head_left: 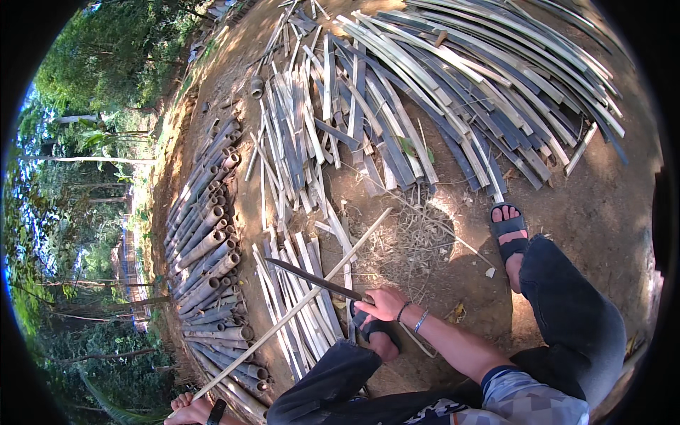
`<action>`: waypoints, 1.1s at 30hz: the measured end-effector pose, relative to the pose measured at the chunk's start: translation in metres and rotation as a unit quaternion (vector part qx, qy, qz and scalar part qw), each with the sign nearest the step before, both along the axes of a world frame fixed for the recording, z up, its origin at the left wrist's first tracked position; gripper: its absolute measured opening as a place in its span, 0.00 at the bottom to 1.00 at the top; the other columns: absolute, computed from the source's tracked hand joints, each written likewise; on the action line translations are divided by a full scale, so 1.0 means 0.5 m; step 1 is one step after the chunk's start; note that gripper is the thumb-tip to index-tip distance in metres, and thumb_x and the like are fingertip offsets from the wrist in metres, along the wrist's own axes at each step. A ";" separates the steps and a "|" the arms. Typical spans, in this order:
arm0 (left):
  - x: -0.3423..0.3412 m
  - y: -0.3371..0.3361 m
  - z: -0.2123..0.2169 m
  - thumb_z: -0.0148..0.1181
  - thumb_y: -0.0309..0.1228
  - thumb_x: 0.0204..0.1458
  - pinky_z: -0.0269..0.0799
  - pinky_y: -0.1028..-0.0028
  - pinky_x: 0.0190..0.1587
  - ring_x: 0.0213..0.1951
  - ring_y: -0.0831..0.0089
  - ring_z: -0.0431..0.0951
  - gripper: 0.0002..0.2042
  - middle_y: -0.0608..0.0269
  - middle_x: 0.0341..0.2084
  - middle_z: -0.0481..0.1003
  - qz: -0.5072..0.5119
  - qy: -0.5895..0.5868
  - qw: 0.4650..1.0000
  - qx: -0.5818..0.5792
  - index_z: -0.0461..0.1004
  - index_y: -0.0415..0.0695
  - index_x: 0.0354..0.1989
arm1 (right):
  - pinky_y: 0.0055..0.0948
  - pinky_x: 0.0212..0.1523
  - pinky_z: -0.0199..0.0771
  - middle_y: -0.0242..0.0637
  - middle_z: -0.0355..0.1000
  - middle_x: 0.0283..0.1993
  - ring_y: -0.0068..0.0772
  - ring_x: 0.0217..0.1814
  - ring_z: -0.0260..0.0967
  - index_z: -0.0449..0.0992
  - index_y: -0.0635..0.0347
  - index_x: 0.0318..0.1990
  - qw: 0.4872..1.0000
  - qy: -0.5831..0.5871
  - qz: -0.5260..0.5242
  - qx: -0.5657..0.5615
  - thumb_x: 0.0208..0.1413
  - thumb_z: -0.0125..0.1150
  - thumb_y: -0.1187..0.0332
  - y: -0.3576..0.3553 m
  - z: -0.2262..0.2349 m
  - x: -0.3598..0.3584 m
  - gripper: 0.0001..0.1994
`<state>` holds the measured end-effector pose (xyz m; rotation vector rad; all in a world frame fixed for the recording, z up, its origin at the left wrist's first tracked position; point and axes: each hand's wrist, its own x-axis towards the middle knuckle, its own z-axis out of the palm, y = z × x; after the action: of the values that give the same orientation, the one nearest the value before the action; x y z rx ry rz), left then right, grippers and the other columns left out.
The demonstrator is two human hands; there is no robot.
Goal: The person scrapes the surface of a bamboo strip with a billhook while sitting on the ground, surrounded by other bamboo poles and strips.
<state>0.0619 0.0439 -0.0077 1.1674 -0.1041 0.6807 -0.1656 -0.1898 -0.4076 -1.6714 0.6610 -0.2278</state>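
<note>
My right hand (382, 304) is closed around the handle of a machete (294, 271), whose dark blade points to the left. At the lower left edge, my left hand (188, 409) grips the near end of a long, pale bamboo strip (248, 346). The strip slants up and to the right, and the blade crosses it in view; whether they touch I cannot tell. Beneath the crossing lies a small pile of split bamboo strips (310, 322), near my sandalled left foot (375, 329).
Large heaps of split bamboo slats (453, 92) spread over the far ground. Cut bamboo poles (205, 244) are stacked on the left. Thin shavings (404, 244) litter the dirt between my feet. My right sandal (507, 225) rests beside the slat ends. Trees (92, 64) stand beyond.
</note>
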 end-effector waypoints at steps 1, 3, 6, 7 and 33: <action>0.004 -0.001 0.001 0.26 0.70 0.49 0.42 0.81 0.10 0.09 0.79 0.49 0.34 0.71 0.07 0.50 0.000 0.000 1.000 0.000 0.50 0.49 0.12 | 0.44 0.38 0.73 0.51 0.74 0.26 0.53 0.35 0.74 0.76 0.60 0.32 1.000 0.003 -0.007 -0.024 0.53 0.47 0.40 -0.005 -0.008 -0.003 0.28; 0.005 0.006 -0.001 0.26 0.70 0.49 0.42 0.81 0.10 0.09 0.79 0.49 0.34 0.71 0.07 0.49 0.005 -0.001 1.000 0.001 0.50 0.49 0.12 | 0.45 0.37 0.72 0.51 0.73 0.26 0.54 0.34 0.73 0.76 0.61 0.32 0.999 0.028 -0.033 -0.018 0.53 0.48 0.40 -0.018 -0.036 -0.011 0.29; -0.003 -0.003 -0.003 0.26 0.71 0.49 0.42 0.81 0.09 0.09 0.79 0.49 0.34 0.71 0.07 0.50 0.004 -0.007 1.000 0.010 0.50 0.49 0.12 | 0.46 0.36 0.71 0.53 0.73 0.27 0.56 0.34 0.72 0.77 0.63 0.32 0.984 0.090 -0.109 0.109 0.53 0.49 0.39 -0.046 -0.098 -0.037 0.30; -0.003 -0.007 -0.003 0.26 0.71 0.49 0.42 0.81 0.09 0.09 0.79 0.49 0.34 0.71 0.07 0.49 0.009 -0.011 1.000 0.004 0.50 0.49 0.12 | 0.46 0.36 0.71 0.56 0.72 0.27 0.57 0.34 0.72 0.77 0.65 0.29 0.987 0.080 -0.118 0.080 0.53 0.48 0.39 -0.042 -0.098 -0.038 0.31; 0.019 0.036 0.000 0.24 0.71 0.48 0.46 0.82 0.08 0.08 0.78 0.53 0.36 0.70 0.05 0.52 -0.018 -0.012 0.999 0.024 0.53 0.48 0.11 | 0.48 0.39 0.71 0.55 0.73 0.29 0.57 0.37 0.72 0.76 0.63 0.34 0.978 0.147 -0.119 0.085 0.54 0.46 0.39 -0.072 -0.098 -0.065 0.31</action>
<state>0.0716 0.0620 -0.0080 1.2006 -0.1612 0.6634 -0.1982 -0.2258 -0.4568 -1.4724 1.0754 -0.0908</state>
